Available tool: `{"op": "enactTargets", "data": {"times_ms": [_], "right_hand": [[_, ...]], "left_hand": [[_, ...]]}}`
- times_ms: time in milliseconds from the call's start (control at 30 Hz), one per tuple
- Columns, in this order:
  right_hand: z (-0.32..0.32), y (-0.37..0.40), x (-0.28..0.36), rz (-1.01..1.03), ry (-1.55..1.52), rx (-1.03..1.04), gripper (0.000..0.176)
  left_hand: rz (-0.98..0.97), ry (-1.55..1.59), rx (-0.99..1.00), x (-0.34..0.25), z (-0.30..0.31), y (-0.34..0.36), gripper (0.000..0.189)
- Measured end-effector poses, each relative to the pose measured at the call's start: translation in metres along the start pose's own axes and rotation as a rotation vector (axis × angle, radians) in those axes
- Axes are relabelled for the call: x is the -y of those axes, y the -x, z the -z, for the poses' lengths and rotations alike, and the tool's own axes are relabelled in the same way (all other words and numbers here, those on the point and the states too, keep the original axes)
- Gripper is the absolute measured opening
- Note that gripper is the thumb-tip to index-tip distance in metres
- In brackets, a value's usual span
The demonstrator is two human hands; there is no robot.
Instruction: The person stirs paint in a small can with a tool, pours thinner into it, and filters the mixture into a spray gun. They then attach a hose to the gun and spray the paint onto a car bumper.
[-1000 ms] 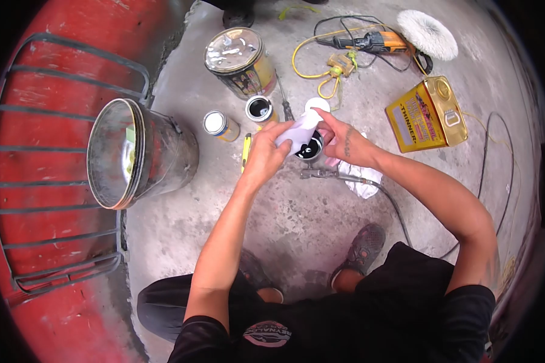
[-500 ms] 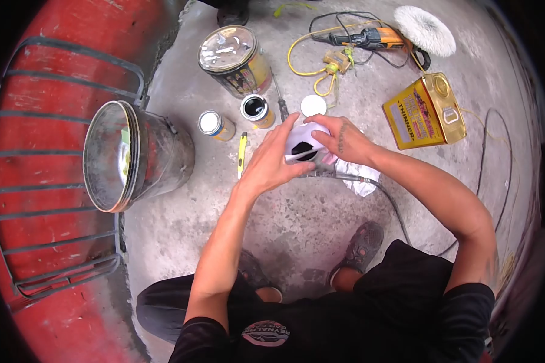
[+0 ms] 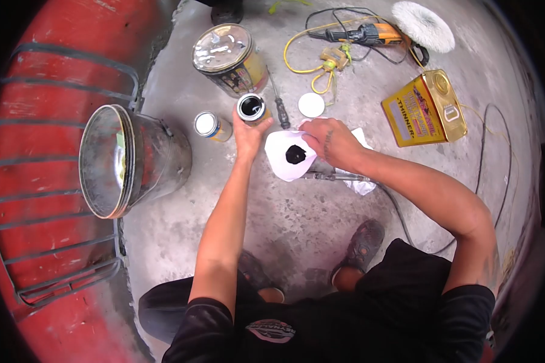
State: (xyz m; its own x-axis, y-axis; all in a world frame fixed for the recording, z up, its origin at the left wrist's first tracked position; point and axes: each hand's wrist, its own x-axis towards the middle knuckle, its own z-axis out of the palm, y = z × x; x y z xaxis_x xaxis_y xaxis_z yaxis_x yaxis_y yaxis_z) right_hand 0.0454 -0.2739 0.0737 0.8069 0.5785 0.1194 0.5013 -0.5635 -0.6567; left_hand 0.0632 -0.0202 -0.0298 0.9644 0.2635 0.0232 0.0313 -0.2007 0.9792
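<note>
At right hand [image 3: 334,143] | white funnel [image 3: 280,152] | mouth up | axis near-vertical

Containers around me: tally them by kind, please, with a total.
Small round cans: 2, the open can in the left hand and the closed can
Large round cans: 1, the lidded can
Buckets: 1, the grimy bucket
Rectangular tins: 1, the thinner tin
Total: 5
Anything beneath the white funnel is hidden, so uncounted.
</note>
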Motion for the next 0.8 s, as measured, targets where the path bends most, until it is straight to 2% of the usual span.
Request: {"op": "enactTargets", "data": {"times_ms": [33,100,167,233,300,367,467,500,567,600,733,800], "right_hand": [[0.002,-0.001,0.002,-0.002,0.016,0.033,0.012],[0.003,0.000,0.002,-0.007,0.031,0.059,0.013],[0.001,-0.001,0.000,-0.035,0.076,0.073,0.010],[0.002,-0.001,0.001,-0.046,0.083,0.069,0.010],[0.001,-0.001,0.003,-0.060,0.085,0.068,0.009],[0.001,0.001,0.004,0.010,0.128,0.021,0.010],[0.002,0.001,0.010,-0.015,0.149,0.018,0.011],[0.002,-0.001,0.011,-0.008,0.146,0.008,0.011],[0.002,-0.003,0.014,-0.136,0.118,0.043,0.012],[0.001,-0.003,0.014,-0.134,0.114,0.035,0.012],[0.004,0.000,0.011,-0.139,0.111,0.036,0.013],[0.006,0.000,0.011,-0.138,0.121,0.040,0.013]], "left_hand": [[0.029,0.102,0.029,0.001,0.000,-0.005,0.086],[0.061,0.107,0.051,0.002,0.004,-0.009,0.081],[-0.018,-0.059,0.015,0.001,0.014,-0.010,0.080],[-0.033,-0.056,0.031,-0.027,0.027,-0.005,0.079],[0.005,0.062,0.149,-0.054,0.046,-0.001,0.077],[-0.012,0.077,0.219,-0.087,0.065,0.003,0.078],[-0.025,-0.170,0.382,-0.141,0.084,0.012,0.079],[-0.034,-0.179,0.380,-0.146,0.089,0.016,0.079],[-0.126,-0.371,0.500,-0.156,0.097,0.021,0.080],[-0.131,-0.378,0.501,-0.160,0.099,0.023,0.080],[-0.413,-0.703,0.586,-0.164,0.094,0.034,0.076],[-0.450,-0.783,0.577,-0.165,0.087,0.040,0.077]]}}
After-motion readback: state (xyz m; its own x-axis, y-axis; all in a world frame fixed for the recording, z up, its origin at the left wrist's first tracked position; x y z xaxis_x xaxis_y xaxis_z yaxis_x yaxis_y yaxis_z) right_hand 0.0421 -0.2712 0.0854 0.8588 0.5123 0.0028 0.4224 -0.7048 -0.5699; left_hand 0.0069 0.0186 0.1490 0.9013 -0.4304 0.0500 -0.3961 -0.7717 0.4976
